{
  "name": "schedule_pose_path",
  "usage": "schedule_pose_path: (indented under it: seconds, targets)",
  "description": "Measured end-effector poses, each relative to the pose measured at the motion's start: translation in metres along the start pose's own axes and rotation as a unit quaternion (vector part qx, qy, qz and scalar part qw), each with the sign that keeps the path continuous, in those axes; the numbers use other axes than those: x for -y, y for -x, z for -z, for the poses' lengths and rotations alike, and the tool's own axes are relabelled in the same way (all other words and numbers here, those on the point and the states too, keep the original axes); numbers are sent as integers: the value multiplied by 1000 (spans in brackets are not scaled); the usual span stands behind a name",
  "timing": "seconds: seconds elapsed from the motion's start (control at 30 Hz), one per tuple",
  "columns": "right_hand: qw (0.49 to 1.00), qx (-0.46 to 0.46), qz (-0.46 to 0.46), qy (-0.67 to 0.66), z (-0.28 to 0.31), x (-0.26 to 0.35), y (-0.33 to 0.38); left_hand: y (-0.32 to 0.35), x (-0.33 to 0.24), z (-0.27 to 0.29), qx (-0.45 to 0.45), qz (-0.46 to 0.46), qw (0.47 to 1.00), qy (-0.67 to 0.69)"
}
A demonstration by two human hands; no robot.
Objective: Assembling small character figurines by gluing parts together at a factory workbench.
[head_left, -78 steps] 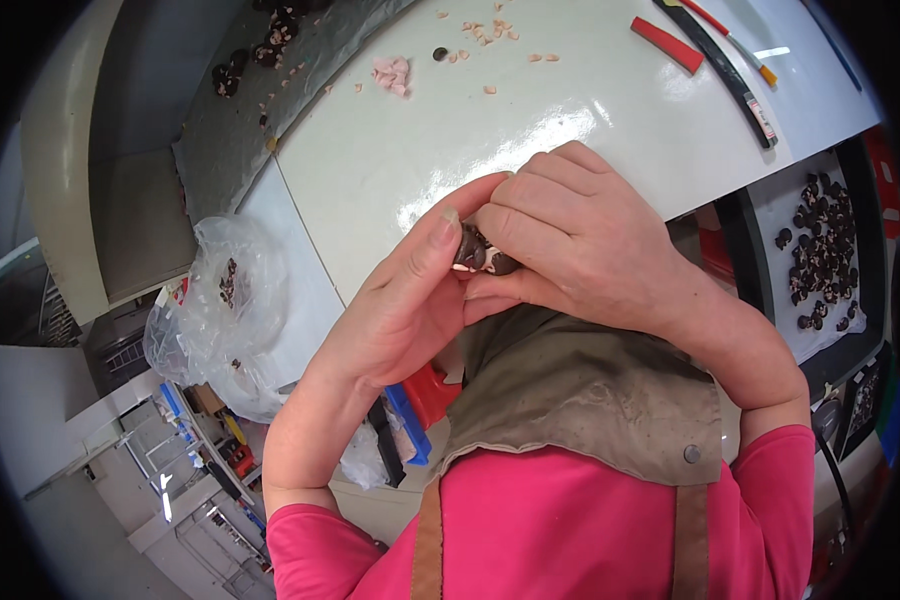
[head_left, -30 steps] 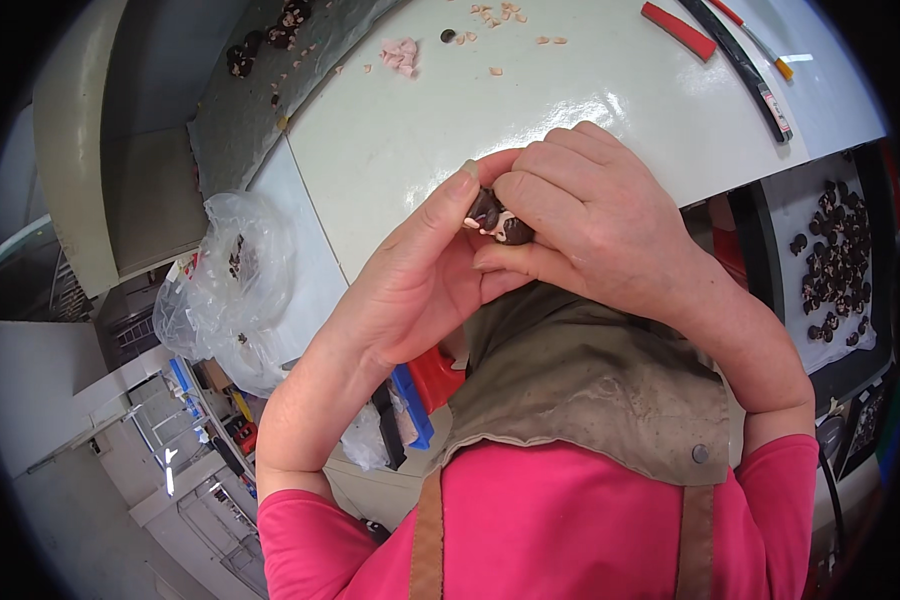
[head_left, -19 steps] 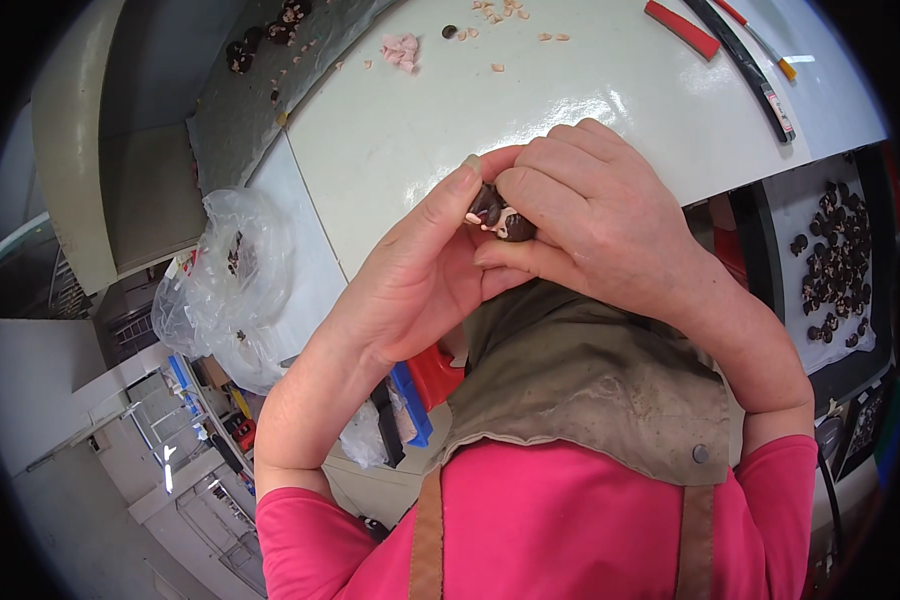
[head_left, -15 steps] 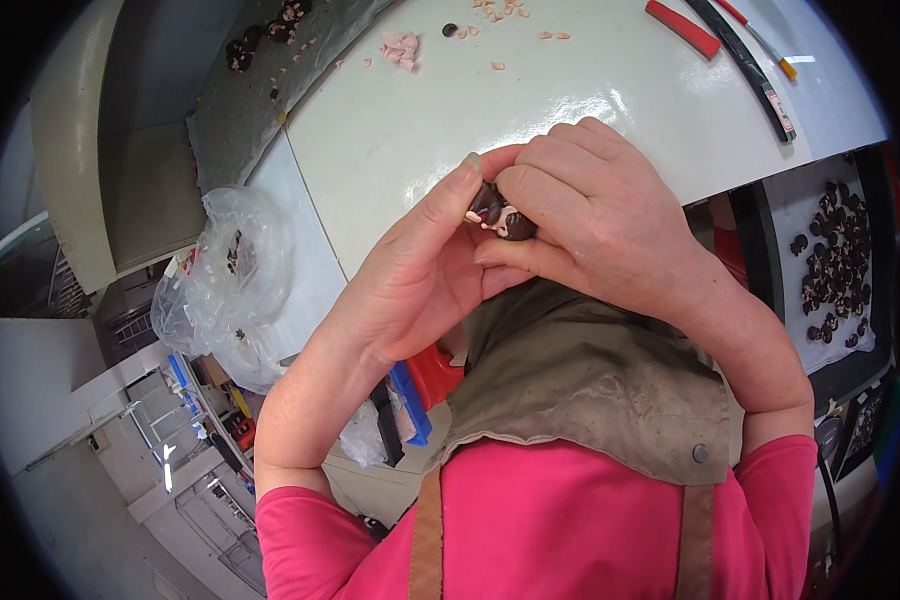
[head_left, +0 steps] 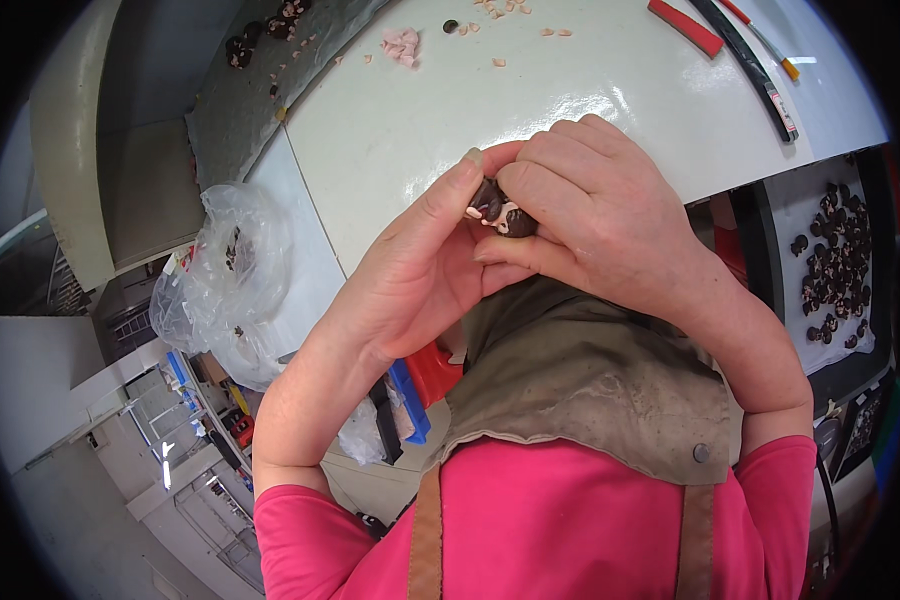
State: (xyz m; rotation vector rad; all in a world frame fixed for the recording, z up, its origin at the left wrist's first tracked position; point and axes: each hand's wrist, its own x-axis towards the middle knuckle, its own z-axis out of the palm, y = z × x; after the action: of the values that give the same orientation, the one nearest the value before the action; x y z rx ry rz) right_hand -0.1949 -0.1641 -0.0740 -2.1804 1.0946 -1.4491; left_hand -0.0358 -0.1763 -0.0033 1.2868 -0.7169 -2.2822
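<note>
Both hands meet above the near edge of a white worktable [head_left: 570, 110]. Between their fingertips sits a small dark brown part with pale pink bits [head_left: 500, 212]. My left hand [head_left: 420, 275] cups it from the left, thumb stretched up along its side. My right hand [head_left: 595, 225] curls over it from the right, fingers pressed on its top. Most of the part is hidden by the fingers.
Pink scraps [head_left: 405, 42] lie on the far table. A red-handled tool [head_left: 685, 25] and a black tool [head_left: 745, 65] rest at the back right. A tray of dark parts [head_left: 830, 265] stands right; a clear plastic bag [head_left: 225, 275] hangs left. Dark parts [head_left: 240, 48] sit far left.
Over the last seconds the hands have risen slightly and turned the dark part between the fingers. In the last half second almost nothing has shifted.
</note>
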Motion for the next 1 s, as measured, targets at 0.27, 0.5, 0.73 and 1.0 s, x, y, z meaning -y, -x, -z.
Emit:
schedule_pose_path:
  seconds: [0.27,0.5,0.73,1.0]
  targets:
    - [1000,2,4,13,0,-1,1,1,0,0,-7,4,1000,3]
    - [1000,-5,1,-12,-1,0,1,0,0,0,-22,1,1000,-3]
    - [1000,5,-4,-16,0,1,-1,1,-2,0,-19,4,1000,-3]
    - [999,46,0,10,8,8,-9,5,-7,1,33,9,999,26]
